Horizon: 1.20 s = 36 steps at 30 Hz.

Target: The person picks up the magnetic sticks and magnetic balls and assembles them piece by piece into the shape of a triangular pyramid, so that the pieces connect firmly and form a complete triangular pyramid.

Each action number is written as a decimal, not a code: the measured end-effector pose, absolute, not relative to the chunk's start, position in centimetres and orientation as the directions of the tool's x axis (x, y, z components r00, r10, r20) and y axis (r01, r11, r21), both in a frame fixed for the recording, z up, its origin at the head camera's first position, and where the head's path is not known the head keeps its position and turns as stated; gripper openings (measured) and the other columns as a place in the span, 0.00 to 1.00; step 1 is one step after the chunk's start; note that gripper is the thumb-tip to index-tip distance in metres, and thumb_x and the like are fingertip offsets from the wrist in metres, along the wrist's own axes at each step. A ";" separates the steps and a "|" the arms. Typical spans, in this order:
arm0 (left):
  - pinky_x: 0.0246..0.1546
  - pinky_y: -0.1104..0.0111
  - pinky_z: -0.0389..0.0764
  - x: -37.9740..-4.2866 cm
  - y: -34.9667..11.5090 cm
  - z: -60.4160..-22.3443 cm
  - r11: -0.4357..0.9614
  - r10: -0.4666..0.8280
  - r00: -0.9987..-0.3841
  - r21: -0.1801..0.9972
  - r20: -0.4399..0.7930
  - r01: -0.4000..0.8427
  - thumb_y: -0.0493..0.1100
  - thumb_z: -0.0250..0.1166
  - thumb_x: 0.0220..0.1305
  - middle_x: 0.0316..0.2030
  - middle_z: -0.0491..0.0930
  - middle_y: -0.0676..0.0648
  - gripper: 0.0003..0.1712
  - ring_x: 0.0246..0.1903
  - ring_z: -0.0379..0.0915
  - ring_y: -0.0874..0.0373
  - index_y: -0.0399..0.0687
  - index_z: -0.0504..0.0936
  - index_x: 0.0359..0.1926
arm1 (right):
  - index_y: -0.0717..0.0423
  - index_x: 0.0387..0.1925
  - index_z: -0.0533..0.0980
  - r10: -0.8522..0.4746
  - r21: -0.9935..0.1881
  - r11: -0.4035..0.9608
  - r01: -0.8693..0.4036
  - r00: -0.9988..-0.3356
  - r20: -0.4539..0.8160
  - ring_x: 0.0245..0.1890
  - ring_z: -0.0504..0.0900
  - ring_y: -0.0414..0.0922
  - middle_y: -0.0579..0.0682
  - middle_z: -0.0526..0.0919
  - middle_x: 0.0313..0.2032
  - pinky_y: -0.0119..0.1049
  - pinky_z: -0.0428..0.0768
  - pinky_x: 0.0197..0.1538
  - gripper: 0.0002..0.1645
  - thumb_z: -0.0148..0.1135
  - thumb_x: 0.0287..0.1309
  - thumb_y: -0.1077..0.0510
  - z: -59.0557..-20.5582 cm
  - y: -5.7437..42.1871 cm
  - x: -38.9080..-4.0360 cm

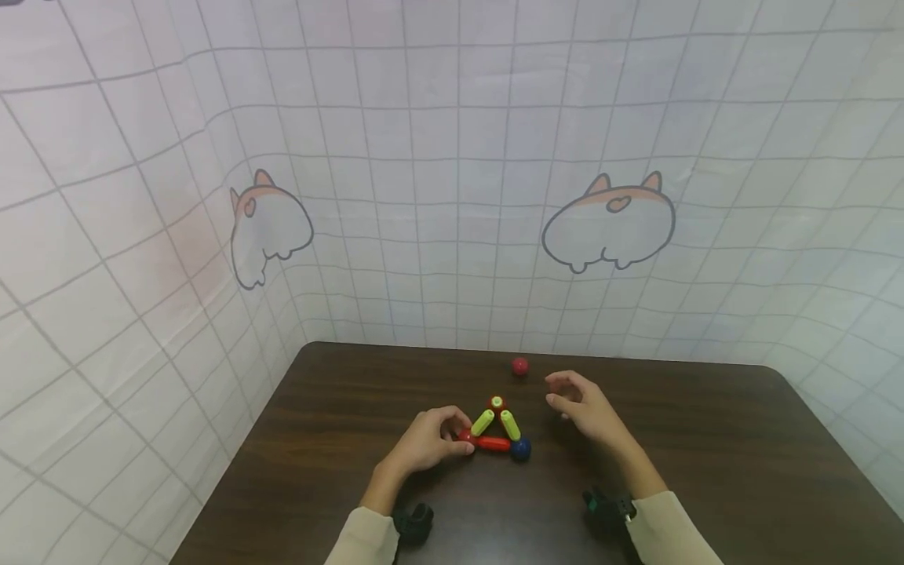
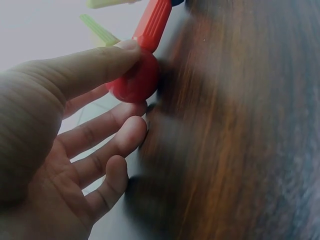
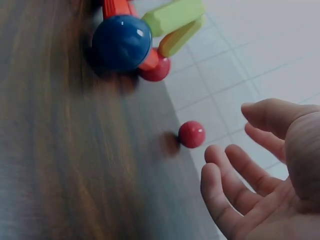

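Observation:
On the table lies a triangular frame of balls and rods. Its front side is a red rod between a red corner ball and a blue ball; another red ball forms the back corner. Yellow-green rods slant upward from the frame, their upper ends apart. My left hand pinches the red corner ball, thumb on top and the other fingers loosely spread. Right of the frame, my right hand hovers with relaxed, bent fingers and holds nothing. Nearest it is a loose red ball.
The dark wooden table meets a white gridded curtain along its back edge and at the left. The loose red ball sits close to that back edge, behind the frame. A dark device is strapped at each wrist.

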<state>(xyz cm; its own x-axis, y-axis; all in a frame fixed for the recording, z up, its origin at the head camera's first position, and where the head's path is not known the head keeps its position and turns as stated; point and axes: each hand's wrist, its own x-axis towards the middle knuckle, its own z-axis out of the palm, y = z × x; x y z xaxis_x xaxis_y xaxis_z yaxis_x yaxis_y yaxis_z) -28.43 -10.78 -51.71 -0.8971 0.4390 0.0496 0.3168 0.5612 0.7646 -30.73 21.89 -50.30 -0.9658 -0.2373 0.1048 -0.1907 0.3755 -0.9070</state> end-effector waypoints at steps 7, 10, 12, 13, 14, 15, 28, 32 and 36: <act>0.30 0.71 0.75 -28.4 -10.6 -51.8 0.566 0.436 -0.898 0.756 0.064 0.329 0.49 0.77 0.59 0.36 0.83 0.53 0.15 0.28 0.73 0.63 0.55 0.84 0.45 | 0.60 0.68 0.69 -0.254 -0.925 0.355 -0.137 -0.966 0.046 0.49 0.84 0.56 0.68 0.72 0.66 0.49 0.84 0.47 0.32 0.67 0.68 0.54 -50.4 21.7 -33.9; 0.30 0.71 0.75 -28.4 -10.6 -51.9 0.565 0.438 -0.897 0.759 0.058 0.325 0.49 0.77 0.59 0.36 0.83 0.53 0.15 0.28 0.73 0.63 0.55 0.84 0.45 | 0.57 0.69 0.69 -0.257 -0.926 0.360 -0.112 -0.966 0.017 0.48 0.83 0.52 0.66 0.71 0.68 0.49 0.85 0.48 0.33 0.68 0.67 0.54 -50.7 21.4 -35.3; 0.29 0.71 0.75 -28.5 -10.7 -51.9 0.563 0.439 -0.897 0.761 0.056 0.323 0.49 0.77 0.59 0.36 0.83 0.53 0.16 0.28 0.73 0.62 0.55 0.84 0.45 | 0.55 0.70 0.69 -0.270 -0.926 0.363 -0.105 -0.963 0.004 0.48 0.83 0.51 0.66 0.69 0.70 0.49 0.85 0.49 0.34 0.68 0.67 0.54 -50.9 21.2 -36.1; 0.29 0.71 0.75 -28.5 -10.7 -51.9 0.564 0.438 -0.897 0.761 0.054 0.321 0.49 0.77 0.59 0.36 0.83 0.53 0.16 0.28 0.73 0.62 0.55 0.84 0.45 | 0.55 0.71 0.68 -0.279 -0.926 0.362 -0.104 -0.960 -0.002 0.48 0.83 0.50 0.66 0.68 0.71 0.49 0.85 0.49 0.34 0.67 0.67 0.55 -50.9 21.0 -36.4; 0.29 0.71 0.75 -28.5 -10.7 -51.9 0.563 0.438 -0.897 0.761 0.056 0.322 0.49 0.77 0.58 0.36 0.83 0.53 0.16 0.28 0.73 0.62 0.55 0.84 0.45 | 0.55 0.71 0.68 -0.284 -0.928 0.359 -0.096 -0.959 -0.010 0.48 0.84 0.50 0.66 0.67 0.71 0.49 0.85 0.49 0.34 0.67 0.67 0.55 -51.0 20.9 -36.7; 0.29 0.71 0.75 -28.5 -10.7 -52.0 0.564 0.437 -0.898 0.761 0.056 0.322 0.49 0.77 0.58 0.36 0.82 0.53 0.15 0.28 0.73 0.62 0.55 0.84 0.45 | 0.54 0.72 0.67 -0.289 -0.929 0.358 -0.091 -0.957 -0.017 0.48 0.84 0.50 0.66 0.66 0.72 0.49 0.85 0.49 0.35 0.67 0.67 0.56 -51.1 20.8 -36.9; 0.27 0.71 0.74 -28.3 -10.6 -51.9 0.564 0.431 -0.901 0.765 0.050 0.312 0.48 0.78 0.58 0.36 0.81 0.53 0.16 0.28 0.72 0.62 0.54 0.83 0.45 | 0.53 0.74 0.65 -0.312 -0.914 0.401 -0.056 -0.947 -0.078 0.42 0.84 0.47 0.66 0.62 0.73 0.43 0.85 0.43 0.39 0.69 0.65 0.56 -51.8 19.5 -38.7; 0.28 0.71 0.74 -28.3 -10.7 -51.9 0.563 0.430 -0.902 0.766 0.050 0.311 0.49 0.77 0.59 0.36 0.81 0.52 0.16 0.28 0.72 0.62 0.54 0.83 0.45 | 0.54 0.73 0.65 -0.326 -0.912 0.404 -0.072 -0.943 -0.069 0.41 0.85 0.47 0.66 0.64 0.73 0.41 0.84 0.42 0.38 0.68 0.66 0.57 -51.9 19.1 -38.9; 0.28 0.71 0.73 -28.3 -10.7 -51.9 0.561 0.426 -0.904 0.769 0.050 0.306 0.49 0.77 0.59 0.37 0.82 0.51 0.16 0.28 0.72 0.62 0.55 0.83 0.45 | 0.55 0.72 0.67 -0.334 -0.901 0.425 -0.082 -0.940 -0.072 0.42 0.85 0.46 0.65 0.65 0.72 0.40 0.83 0.41 0.36 0.67 0.66 0.58 -51.9 18.7 -39.0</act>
<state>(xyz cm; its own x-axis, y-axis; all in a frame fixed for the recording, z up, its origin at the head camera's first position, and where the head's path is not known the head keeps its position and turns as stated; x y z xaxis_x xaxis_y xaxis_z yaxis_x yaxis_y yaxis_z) -28.31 -10.74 -51.91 -0.9036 0.4256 0.0496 0.3064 0.5607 0.7692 -38.99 18.68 -51.92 -0.9398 -0.3341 -0.0717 -0.0824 0.4253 -0.9013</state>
